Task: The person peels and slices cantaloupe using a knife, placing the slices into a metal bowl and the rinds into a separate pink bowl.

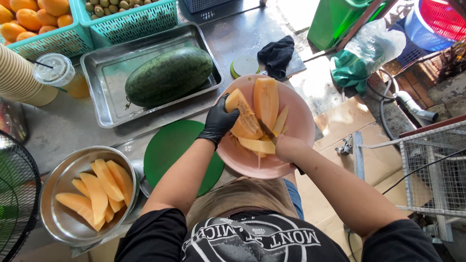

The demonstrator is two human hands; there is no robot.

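1. Firmly, the left hand, in a black glove, clamps the top of an orange melon piece over the pink bowl.
2. Its partner, the bare right hand, is closed around a knife whose blade lies against the melon's lower side.
3. Cut melon slices lie in the pink bowl beneath both hands.
4. Left of the bowl, a green cutting board rests on the steel worktop.
5. Further left, a steel bowl holds peeled melon wedges.
6. Behind, a watermelon lies in a metal tray.
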